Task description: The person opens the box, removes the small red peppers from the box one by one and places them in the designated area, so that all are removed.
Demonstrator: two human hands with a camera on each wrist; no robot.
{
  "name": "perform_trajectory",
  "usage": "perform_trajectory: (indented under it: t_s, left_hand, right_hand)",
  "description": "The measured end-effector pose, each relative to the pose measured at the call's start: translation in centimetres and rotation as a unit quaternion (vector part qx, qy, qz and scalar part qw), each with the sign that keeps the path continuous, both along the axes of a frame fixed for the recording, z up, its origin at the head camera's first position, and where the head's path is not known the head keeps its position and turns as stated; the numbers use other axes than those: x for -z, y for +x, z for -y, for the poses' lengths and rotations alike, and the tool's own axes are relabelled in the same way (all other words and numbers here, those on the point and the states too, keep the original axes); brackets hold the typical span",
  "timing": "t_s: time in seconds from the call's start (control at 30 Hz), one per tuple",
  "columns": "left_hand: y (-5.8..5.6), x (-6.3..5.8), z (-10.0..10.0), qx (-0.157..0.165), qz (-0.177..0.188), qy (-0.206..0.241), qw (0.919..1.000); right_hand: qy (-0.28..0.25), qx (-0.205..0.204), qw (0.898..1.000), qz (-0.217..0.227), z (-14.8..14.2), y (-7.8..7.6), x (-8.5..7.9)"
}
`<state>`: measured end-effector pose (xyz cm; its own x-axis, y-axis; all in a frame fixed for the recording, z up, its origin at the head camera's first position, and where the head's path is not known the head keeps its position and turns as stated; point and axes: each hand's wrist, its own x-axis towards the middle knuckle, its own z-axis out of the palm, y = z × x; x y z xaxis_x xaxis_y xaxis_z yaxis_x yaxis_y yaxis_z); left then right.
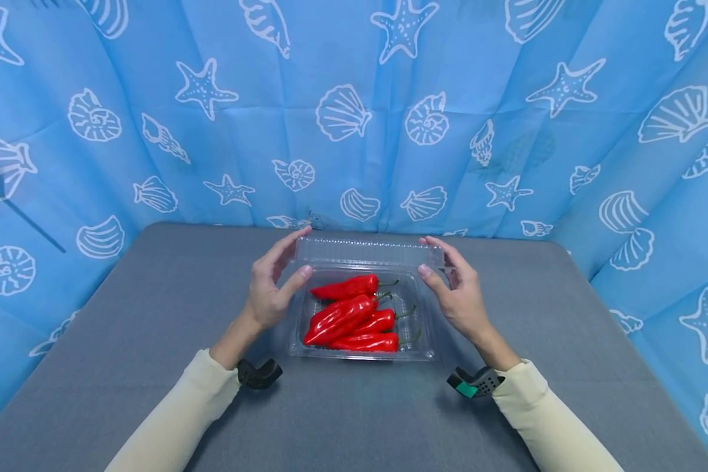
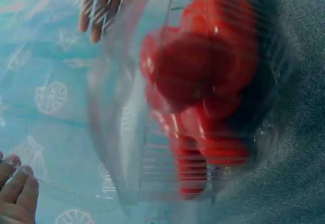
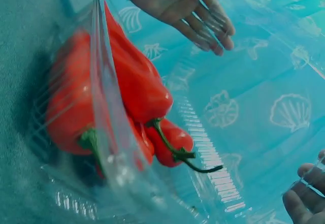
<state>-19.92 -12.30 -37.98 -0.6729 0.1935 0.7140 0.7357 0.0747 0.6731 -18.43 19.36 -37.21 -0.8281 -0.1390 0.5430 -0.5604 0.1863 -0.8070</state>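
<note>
A clear plastic clamshell box (image 1: 420, 351) stands on the table with several glossy red peppers (image 1: 337, 321) inside, their green stems pointing right. Its hinged lid (image 1: 368, 252) is tilted up at the far side. My left hand (image 1: 271, 285) holds the lid's left end, thumb on the near side and fingers behind. At the right end, my right hand (image 1: 460, 295) holds it the same way. The right wrist view shows peppers (image 3: 139, 82) through the box wall, with the left hand's fingers (image 3: 203, 28) across the lid.
A grey cloth covers the table (image 1: 366, 419). Behind and beside it hangs a blue curtain (image 1: 389, 164) printed with white shells and starfish. Dark bands (image 1: 259, 375) sit on both wrists, close to the tabletop in front of the box.
</note>
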Motion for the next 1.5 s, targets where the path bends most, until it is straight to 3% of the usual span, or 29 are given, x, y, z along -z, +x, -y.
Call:
perform_trajectory:
  t_s: [0.07, 0.17, 0.37, 0.53, 0.73, 0.9, 1.07, 1.27, 1.5]
  left_hand:
    - [-0.2, 0.2, 0.0, -0.003, 0.017, -0.015, 0.9998]
    - [-0.5, 0.8, -0.1, -0.020, 0.058, -0.075, 0.9953]
    - [-0.5, 2.0, 0.1, -0.057, 0.152, -0.204, 0.9653]
    - [-0.9, 2.2, 0.4, -0.052, 0.170, -0.256, 0.9501]
    - [-0.9, 1.5, 0.7, -0.037, 0.199, -0.261, 0.9440]
    - [-0.6, 0.6, 0.9, -0.021, 0.216, -0.242, 0.9458]
    - [-0.9, 0.9, 1.0, -0.015, 0.226, -0.232, 0.9461]
    - [-1.1, 1.5, 1.1, -0.017, 0.242, -0.255, 0.9360]
    - [-0.8, 0.7, 1.6, -0.011, 0.280, -0.303, 0.9109]
  right_hand:
    - [-0.005, -0.004, 1.000, 0.015, 0.0, -0.1, 0.1]
    - [0.009, -0.005, 0.999, 0.048, 0.0, -0.3, 0.9]
    - [0.100, 0.007, 0.989, 0.111, -0.1, -0.9, 3.0]
    - [0.099, -0.015, 0.986, 0.131, 0.1, -1.4, 4.1]
    - [0.101, -0.016, 0.983, 0.150, 0.3, -1.2, 4.1]
    - [0.099, -0.013, 0.984, 0.150, 0.3, -1.2, 3.8]
    - [0.075, -0.018, 0.984, 0.162, 0.3, -1.3, 3.9]
    - [0.063, -0.017, 0.982, 0.179, 0.4, -1.5, 4.6]
    - [0.101, -0.010, 0.978, 0.180, 0.2, -1.7, 4.8]
